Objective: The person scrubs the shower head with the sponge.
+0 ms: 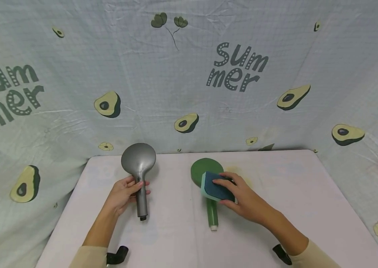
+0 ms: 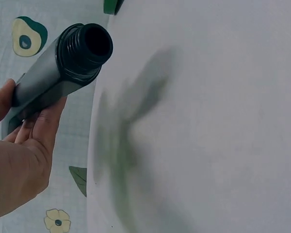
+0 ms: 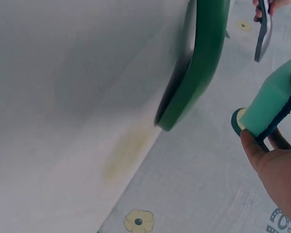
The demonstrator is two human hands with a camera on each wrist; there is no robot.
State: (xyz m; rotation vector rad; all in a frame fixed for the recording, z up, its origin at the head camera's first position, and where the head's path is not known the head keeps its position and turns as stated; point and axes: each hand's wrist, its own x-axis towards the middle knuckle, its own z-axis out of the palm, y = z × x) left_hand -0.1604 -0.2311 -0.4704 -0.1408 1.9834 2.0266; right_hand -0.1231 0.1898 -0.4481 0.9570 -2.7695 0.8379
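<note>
My left hand [image 1: 121, 194] grips the handle of a grey shower head [image 1: 138, 158], its round head pointing to the back. In the left wrist view the handle's black threaded end [image 2: 85, 52] faces the camera, clear of the table. A green shower head [image 1: 206, 166] with a white-tipped handle lies on the table right of centre. Above it, my right hand [image 1: 245, 201] holds a two-layer sponge [image 1: 218, 186] between thumb and fingers, dark blue side up and light green side below. The sponge [image 3: 274, 99] looks apart from the green shower head in the right wrist view.
A pale pink-white cloth covers the table [image 1: 172, 238]. Behind and at both sides hangs a light curtain [image 1: 142, 74] printed with avocados and lettering. A yellowish stain [image 3: 126, 153] marks the cloth near the back edge, beside the green head.
</note>
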